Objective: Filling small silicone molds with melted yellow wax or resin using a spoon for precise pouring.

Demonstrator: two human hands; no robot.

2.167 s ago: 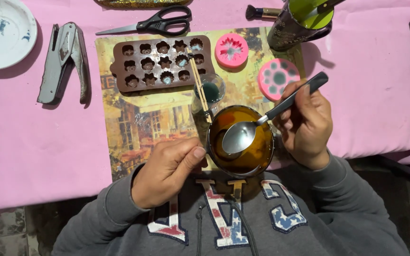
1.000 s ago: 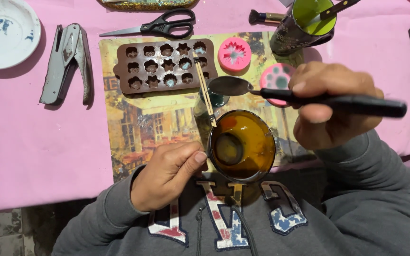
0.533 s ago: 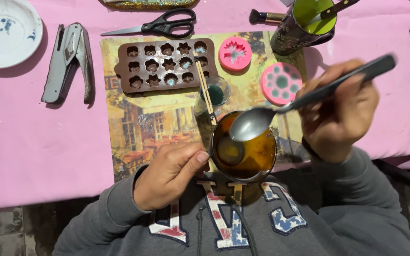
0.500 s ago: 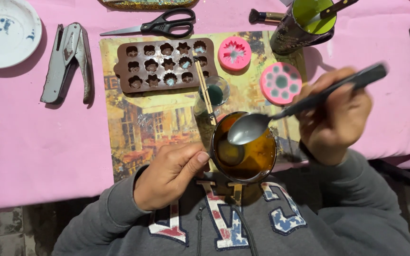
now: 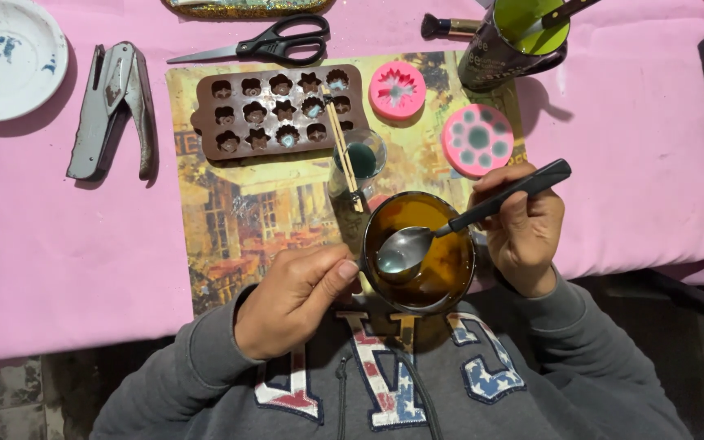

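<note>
Right hand (image 5: 523,236) pinches the black handle of a metal spoon (image 5: 405,251), grip closed around the handle near its middle; spoon bowl dipped into a small round pot (image 5: 417,251) of amber liquid, handle angled up and to the right so the bowl sits low inside the pot. Left hand (image 5: 291,297) is curled at the pot's left edge, thumb pressed toward the rim side; fingers look closed on something there, probably a handle to steady the pot, but the held part is hidden, so cannot say for sure. Pot sits at the near edge of a picture-printed mat (image 5: 246,212) on the worktop, just in front of the person's chest, close enough for both hands to work without reaching. Just behind the pot, a small glass (image 5: 358,159) with dark green liquid, thin wooden sticks (image 5: 341,151) resting across it. Farther back on the mat: brown silicone mould tray (image 5: 279,110) with flower and star cavities, some with pale blue fill; a pink flower mould (image 5: 397,88); a pink round mould (image 5: 477,138) with greenish cavities, near the right hand. Beyond the mat, on the pink cloth (image 5: 59,244): black scissors (image 5: 266,45), grey hand punch (image 5: 112,106), white dish (image 5: 6,57), dark cup with green inside (image 5: 515,41)
</note>
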